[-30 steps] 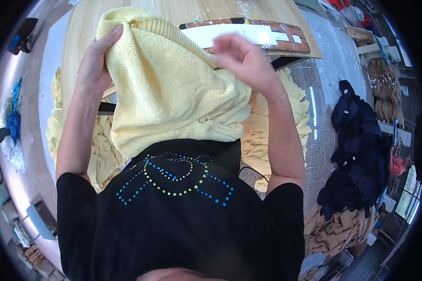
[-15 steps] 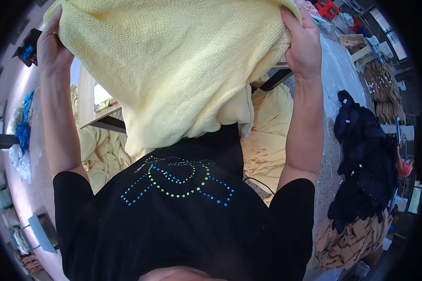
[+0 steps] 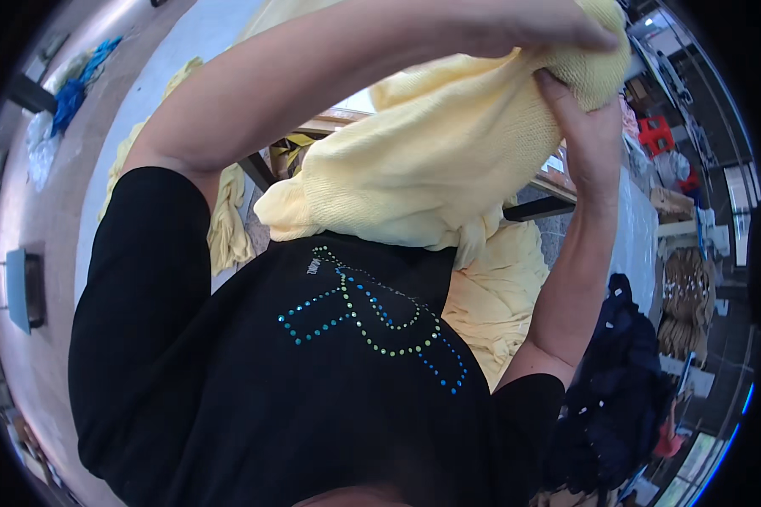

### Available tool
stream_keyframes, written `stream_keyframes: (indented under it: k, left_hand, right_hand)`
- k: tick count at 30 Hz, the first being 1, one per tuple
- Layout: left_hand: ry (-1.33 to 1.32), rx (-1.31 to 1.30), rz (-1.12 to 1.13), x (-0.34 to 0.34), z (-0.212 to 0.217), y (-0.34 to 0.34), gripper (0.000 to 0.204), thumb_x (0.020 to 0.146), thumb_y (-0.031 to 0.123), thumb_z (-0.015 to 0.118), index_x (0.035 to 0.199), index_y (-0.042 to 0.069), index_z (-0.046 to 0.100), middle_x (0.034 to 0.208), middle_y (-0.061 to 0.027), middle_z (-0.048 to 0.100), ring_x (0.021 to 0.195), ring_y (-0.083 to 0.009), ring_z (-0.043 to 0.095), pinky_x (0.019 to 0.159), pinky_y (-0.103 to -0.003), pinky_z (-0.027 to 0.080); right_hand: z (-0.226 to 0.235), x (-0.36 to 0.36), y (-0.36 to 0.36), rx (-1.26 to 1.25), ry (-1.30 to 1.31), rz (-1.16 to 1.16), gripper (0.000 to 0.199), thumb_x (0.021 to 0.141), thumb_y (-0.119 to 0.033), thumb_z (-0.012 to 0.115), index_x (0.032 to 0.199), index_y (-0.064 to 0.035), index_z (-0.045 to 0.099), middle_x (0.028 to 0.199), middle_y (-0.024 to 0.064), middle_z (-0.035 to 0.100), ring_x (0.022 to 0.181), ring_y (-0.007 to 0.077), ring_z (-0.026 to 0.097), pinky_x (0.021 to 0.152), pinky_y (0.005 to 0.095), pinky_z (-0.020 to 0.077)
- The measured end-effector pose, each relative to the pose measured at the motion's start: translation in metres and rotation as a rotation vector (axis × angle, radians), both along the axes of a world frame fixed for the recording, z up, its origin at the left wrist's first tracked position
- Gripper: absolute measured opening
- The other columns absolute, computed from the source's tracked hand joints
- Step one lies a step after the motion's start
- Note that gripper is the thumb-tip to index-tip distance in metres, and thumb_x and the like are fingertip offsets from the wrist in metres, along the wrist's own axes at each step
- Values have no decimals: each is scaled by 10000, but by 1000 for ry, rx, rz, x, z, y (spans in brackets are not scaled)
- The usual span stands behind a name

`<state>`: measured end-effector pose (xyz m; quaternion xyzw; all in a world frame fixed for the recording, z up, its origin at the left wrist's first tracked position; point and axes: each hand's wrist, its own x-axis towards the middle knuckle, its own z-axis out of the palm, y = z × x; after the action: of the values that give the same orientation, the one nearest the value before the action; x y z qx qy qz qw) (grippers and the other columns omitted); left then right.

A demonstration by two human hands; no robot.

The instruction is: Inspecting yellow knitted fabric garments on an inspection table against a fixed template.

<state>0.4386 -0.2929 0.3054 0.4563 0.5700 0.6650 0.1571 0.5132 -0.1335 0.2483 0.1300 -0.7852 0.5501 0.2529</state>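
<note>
A pale yellow knitted garment (image 3: pixel 414 177) hangs in folds in front of my chest, its lower end against my black shirt. My left arm reaches across to the upper right, and my left hand (image 3: pixel 558 24) is closed on the garment's bunched upper edge, its fingers partly out of sight. Just below it, my right hand (image 3: pixel 585 127) grips the same gathered part, thumb on the near side and the other fingers hidden behind the knit. The two hands are close together, with a fold of cloth between them.
Under the table edge (image 3: pixel 554 182) lies a heap of yellow knitwear (image 3: pixel 503 283). To the right are a dark navy pile of garments (image 3: pixel 613 397), brown stacked pieces (image 3: pixel 685 296) and a red plastic stool (image 3: pixel 655 135). Blue and clear plastic (image 3: pixel 68 106) lies at the left.
My left hand has moved from the upper left across to my right hand. The garment, spread wide between the hands before, is now gathered toward the upper right. The view has turned somewhat.
</note>
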Motion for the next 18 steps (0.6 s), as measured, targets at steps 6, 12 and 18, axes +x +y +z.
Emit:
stream_keyframes:
  k: [6,12,18]
  left_hand:
    - [529,-208,708,-24,-89,-101,482,828,290,597,1113,-90,516,1009,-180,609,928,-258,609,799,-313,488]
    - [-642,-661,234,9,-229,-145,573,811,277,625,1223,-75,439,1140,-170,546,1051,-251,551,930,-355,411]
    - [-1057,288,-45,-32,-162,-146,317,841,108,566,1105,-59,513,1085,-136,575,951,-181,601,864,-297,489]
  right_hand:
    - [-4,-25,-16,-513,-67,55,375,865,-84,547,1212,29,458,1113,168,561,956,260,605,810,344,527]
    - [21,-46,-36,-581,-77,8,363,911,-155,463,1196,69,447,1126,198,551,958,300,605,822,387,530]
    - [80,-48,-10,-554,42,132,332,924,-160,417,1163,68,444,1105,227,538,898,308,624,709,396,579]
